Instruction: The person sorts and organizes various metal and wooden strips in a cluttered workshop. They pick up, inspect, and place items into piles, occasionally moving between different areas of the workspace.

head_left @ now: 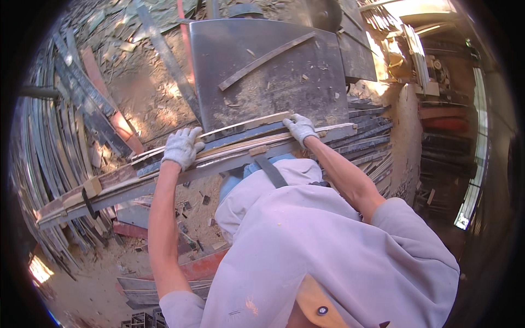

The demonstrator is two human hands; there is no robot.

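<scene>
My left hand (183, 148), in a pale grey work glove, is closed over a bundle of long wooden strips, its fingers over their far edge and the thumb to the right. My right hand (301, 129), gloved alike, grips near the right end of a pale wooden strip (240, 126). Beside that strip lies a blue-grey board (240, 136). These pieces rest along a long metal rail (235, 158) that crosses in front of my body. Beyond it is a dark metal tabletop (262, 65), with a loose thin wooden strip (268, 60) and sawdust on it.
Long boards (57, 142) are piled at the left. More stacked planks (358, 131) stand just right of the table. A small wooden block (92, 187) and a black clamp-like piece (88, 204) sit at the rail's left end. Offcuts litter the ground.
</scene>
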